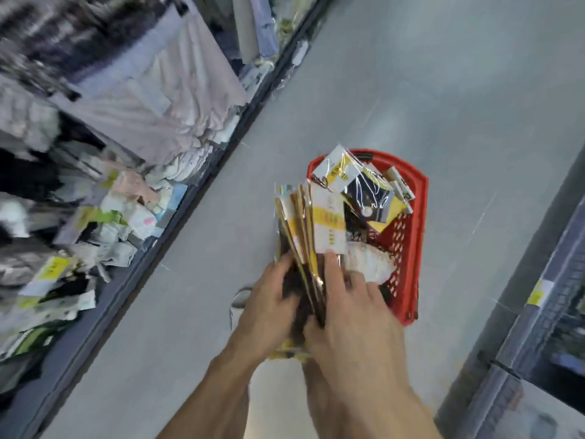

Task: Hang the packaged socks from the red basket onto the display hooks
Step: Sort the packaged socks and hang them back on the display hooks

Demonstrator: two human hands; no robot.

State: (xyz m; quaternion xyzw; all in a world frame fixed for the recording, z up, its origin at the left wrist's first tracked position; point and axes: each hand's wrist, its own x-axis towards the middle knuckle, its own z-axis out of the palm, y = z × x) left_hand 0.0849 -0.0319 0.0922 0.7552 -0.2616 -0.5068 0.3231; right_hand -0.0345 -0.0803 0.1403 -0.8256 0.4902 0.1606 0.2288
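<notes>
Both bare forearms enter from the lower edge and meet over the floor.

1. The left hand [269, 299] curls its fingers round the left side of a bundle of packaged socks [311, 223]. The right hand [354, 315] clamps the same bundle from the right, with one digit laid flat on the front pack.
2. The bundle is a fanned stack of flat, rectangular packs. Each has a glossy clear film sleeve, a white card header with a yellow band, and dark fabric below. The upper edges splay apart; the lower ends are pinched together between the hands.
3. Just beyond and to the right stands the red basket [414, 217] on the floor. It is moulded plastic with a rounded rim and perforated side walls. The bundle overlaps its left rim.
4. Loose sock packs [354, 179] lie inside the basket at mixed angles. Their film is creased and reflective.
5. The floor [443, 90] is smooth, matt grey and forms a wide aisle that runs diagonally up and right.
6. The display rack [104, 217] borders the aisle on the left. It is crowded with pale, green and dark packs. Motion blur hides its hooks.
7. A dark shelving unit [550, 312] with a yellow label [538, 294] borders the right side.
</notes>
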